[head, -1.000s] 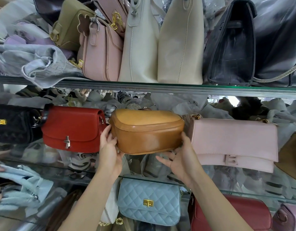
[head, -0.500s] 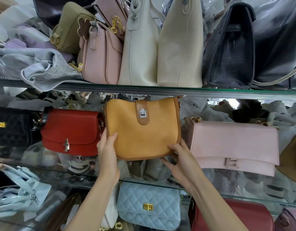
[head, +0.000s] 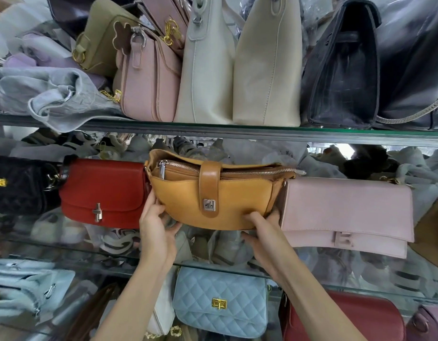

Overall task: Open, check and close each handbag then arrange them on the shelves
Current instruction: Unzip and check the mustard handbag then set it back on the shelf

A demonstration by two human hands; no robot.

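A mustard-yellow handbag is held at the level of the middle glass shelf, between a red flap bag on its left and a pale pink flap bag on its right. The handbag is tilted with its top toward the camera, so that its silver zipper along the top edge is seen, and a tan strap with a silver turn-lock is laid over the front. The lower left corner of the handbag is gripped by the left hand, fingers curled against the bag and thumb beneath it. The lower right part of the bag is held by the right hand, its fingers bent around the bottom edge. On the upper glass shelf, a pink bag, two cream bucket bags and a dark crocodile-textured bag are stood side by side. Below, on the lower shelf, a light blue quilted bag with a gold clasp is seen between the two forearms, and a dark red bag is placed to its right. At the far left of the middle shelf, a black quilted bag is set beside the red flap bag.
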